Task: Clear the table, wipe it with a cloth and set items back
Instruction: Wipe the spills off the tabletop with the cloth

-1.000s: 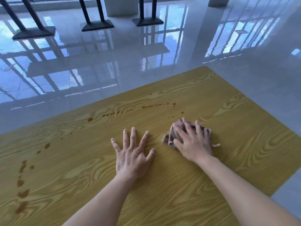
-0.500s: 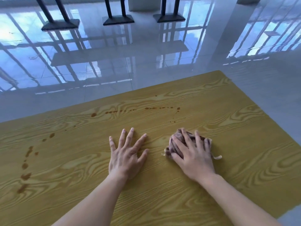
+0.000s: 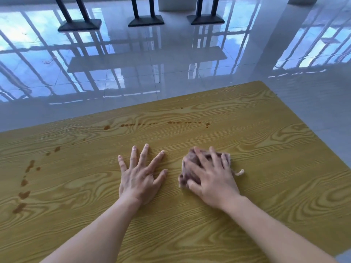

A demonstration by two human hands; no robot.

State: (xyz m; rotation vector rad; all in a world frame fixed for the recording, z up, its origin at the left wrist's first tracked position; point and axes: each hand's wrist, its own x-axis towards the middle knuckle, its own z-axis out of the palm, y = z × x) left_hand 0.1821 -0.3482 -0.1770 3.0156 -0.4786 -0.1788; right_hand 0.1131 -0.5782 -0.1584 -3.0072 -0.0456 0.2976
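Cloth: a bunched mauve-brown cloth (image 3: 190, 164) is lying on the right-middle of the table, mostly under the right hand, with a frayed strand poking out on its right.
Right hand: the right hand (image 3: 210, 180) is pressing the wad down, fingers spread and only lightly bent over it, not closing round it as far as I can see.
Left hand: the left hand (image 3: 138, 177) is resting flat on bare wood just beside the cloth, fingers splayed straight, holding nothing.
Table: the wooden table (image 3: 269, 149) is showing nothing standing on its visible top, so the clearing looks done.
Stains: brown drips (image 3: 171, 123) are running in a line beyond both hands, and a second trail (image 3: 23, 186) is running down the left side; neither is touching the cloth.
Progress: I'd say wiping is barely under way. Both trails are waiting, then the items, which are out of sight, go back.
Room: the glossy floor (image 3: 171, 73) is mirroring windows, with black stand bases (image 3: 145, 20) at the far end.
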